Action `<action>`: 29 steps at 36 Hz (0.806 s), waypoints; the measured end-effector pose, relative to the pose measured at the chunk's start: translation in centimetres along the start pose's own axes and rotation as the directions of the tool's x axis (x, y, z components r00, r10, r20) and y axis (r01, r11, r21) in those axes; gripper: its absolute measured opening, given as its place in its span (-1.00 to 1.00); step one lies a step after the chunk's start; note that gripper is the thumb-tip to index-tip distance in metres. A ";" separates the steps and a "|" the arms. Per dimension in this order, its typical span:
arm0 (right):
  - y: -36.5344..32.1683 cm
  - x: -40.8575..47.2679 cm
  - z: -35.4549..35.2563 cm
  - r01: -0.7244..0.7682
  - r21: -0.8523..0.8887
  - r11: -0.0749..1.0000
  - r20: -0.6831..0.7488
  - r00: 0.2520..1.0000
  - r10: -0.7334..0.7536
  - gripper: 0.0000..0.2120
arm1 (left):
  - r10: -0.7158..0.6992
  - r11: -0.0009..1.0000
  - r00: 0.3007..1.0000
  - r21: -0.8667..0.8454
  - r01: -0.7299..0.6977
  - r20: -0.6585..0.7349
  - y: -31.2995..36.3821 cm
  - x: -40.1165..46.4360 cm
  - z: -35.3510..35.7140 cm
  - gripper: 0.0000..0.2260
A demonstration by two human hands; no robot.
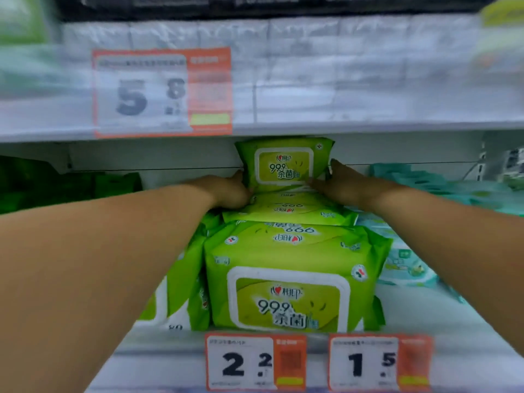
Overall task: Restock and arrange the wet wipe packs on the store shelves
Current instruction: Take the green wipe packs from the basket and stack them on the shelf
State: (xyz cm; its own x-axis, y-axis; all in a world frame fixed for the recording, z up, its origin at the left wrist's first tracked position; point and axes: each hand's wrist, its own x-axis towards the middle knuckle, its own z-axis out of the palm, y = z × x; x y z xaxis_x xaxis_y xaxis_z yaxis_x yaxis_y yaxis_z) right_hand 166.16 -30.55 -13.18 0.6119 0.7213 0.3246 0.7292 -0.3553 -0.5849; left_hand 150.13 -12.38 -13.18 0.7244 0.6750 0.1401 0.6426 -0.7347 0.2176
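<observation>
Head view shows a white metal store shelf (425, 316) with another white shelf above it. On the upper one sit rows of white tissue packs in clear wrap (312, 61), all blurry. Two bare arms reach in from the bottom corners.

At the front of the lower shelf stands a big green plastic wet wipe pack (289, 282) with a white-edged lid label. It reads "99.9%" with Chinese words and a red heart logo. On top of it lie flat green wet wipe packs (289, 211), their writing upside down. At the very top a smaller upright green wet wipe pack (285, 164) with the same "99.9%" label stands tilted back, just under the upper shelf. The left hand (229, 192) grips its left side with curled fingers. The right hand (340, 182) holds its right side, with the thumb on the front.

Pale teal wipe packs (408, 265) lie to the right, and dark green packs (56, 188) to the left.

An orange and white price tag (163, 92) above reads "5.8". A price tag (255, 363) below reads "2.2", and another price tag (380, 363) beside it reads "1.5".
</observation>
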 end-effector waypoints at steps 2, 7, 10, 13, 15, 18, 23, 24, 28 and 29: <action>-1.0 -2.9 -0.6 0.002 -0.045 0.999 -0.015 1.000 -0.003 -0.37 | 0.042 0.998 0.998 0.045 -0.040 -0.048 -0.3 -2.9 -0.5 -0.41; -1.7 -11.2 -1.5 0.043 -0.051 0.998 -0.079 0.996 -0.047 -0.53 | 0.087 0.995 0.989 -0.036 -0.092 -0.116 -0.9 -11.9 -1.6 -0.53; -2.1 -16.6 -1.6 0.105 -0.046 0.993 -0.171 0.979 -0.111 -0.58 | 0.108 0.988 0.981 -0.088 -0.124 -0.162 -1.6 -18.0 -2.4 -0.48; -3.0 -23.2 -0.3 0.151 -0.122 0.981 -0.356 0.916 -0.185 -0.46 | 0.183 0.965 0.924 -0.119 -0.235 -0.337 -3.0 -24.1 -1.5 -0.49; -3.9 -28.1 2.2 0.222 -0.110 0.969 -0.488 0.837 -0.248 -0.50 | 0.218 0.933 0.843 -0.150 -0.329 -0.492 -4.8 -28.5 1.0 -0.50; -4.6 -36.8 10.6 0.242 0.084 0.966 -0.578 0.802 -0.151 -0.69 | 0.203 0.890 0.770 -0.214 -0.403 -0.604 -8.3 -37.0 8.6 -0.62; -1.0 -51.2 28.5 -0.284 0.272 0.919 0.328 0.926 0.189 -0.86 | -0.277 0.857 0.961 -0.452 0.247 0.001 -16.5 -51.3 26.5 -0.65; 0.3 -53.5 31.0 -0.423 0.203 0.883 0.475 0.831 0.289 -0.80 | -0.367 0.808 0.916 -0.431 0.401 0.163 -17.3 -53.3 29.0 -0.64; 3.9 -59.4 37.1 -0.713 0.048 0.700 0.584 0.588 0.559 -0.46 | -0.438 0.666 0.758 -0.391 0.635 0.484 -18.3 -58.9 35.8 -0.65; 4.3 -59.8 38.0 -0.757 0.026 0.653 0.587 0.540 0.603 -0.35 | -0.402 0.658 0.751 -0.406 0.635 0.523 -18.0 -59.2 36.6 -0.66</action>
State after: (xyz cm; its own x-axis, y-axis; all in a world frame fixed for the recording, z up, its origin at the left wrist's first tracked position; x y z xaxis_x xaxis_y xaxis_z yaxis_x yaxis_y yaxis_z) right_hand 121.07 -52.66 -63.34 0.5902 0.5243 -0.6138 0.0050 -0.7627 -0.6467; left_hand 104.79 -41.59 -60.76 0.4163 0.7674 -0.4876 0.7811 -0.0274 0.6238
